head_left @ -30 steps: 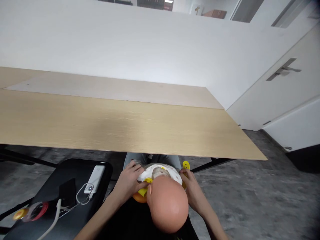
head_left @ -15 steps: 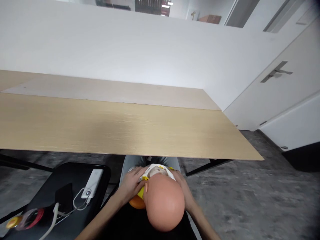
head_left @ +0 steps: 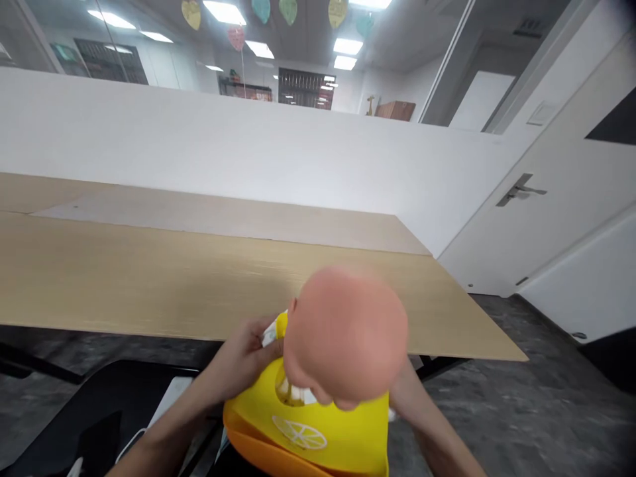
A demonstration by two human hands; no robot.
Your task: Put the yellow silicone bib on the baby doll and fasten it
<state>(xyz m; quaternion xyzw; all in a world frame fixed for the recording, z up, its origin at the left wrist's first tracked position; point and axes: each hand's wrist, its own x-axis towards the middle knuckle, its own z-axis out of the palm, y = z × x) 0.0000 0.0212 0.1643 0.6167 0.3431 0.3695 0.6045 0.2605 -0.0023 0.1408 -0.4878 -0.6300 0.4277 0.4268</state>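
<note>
A baby doll (head_left: 348, 331) with a bald, pinkish head is held up in front of me, its face turned toward me. Round its neck hangs a yellow bib (head_left: 348, 430) with a white citrus-slice print and an orange pocket along the bottom. My left hand (head_left: 253, 354) is closed on the doll's shoulder, thumb on the near side beside the bib's neck opening. On the other side, my right hand (head_left: 405, 387) holds the doll's body; its fingers are hidden behind the head and bib.
A long wooden table (head_left: 124, 278) stretches across in front, against a low white wall (head_left: 223, 146) with glass above. To the left is a black chair (head_left: 119, 391) with a white power bank (head_left: 171, 397) and a dark phone (head_left: 99, 440). A white door (head_left: 546, 232) stands at the right.
The doll has been raised from my lap to above the table's front edge and turned to face me, bringing the bib's front into view. The camera has tilted up.
</note>
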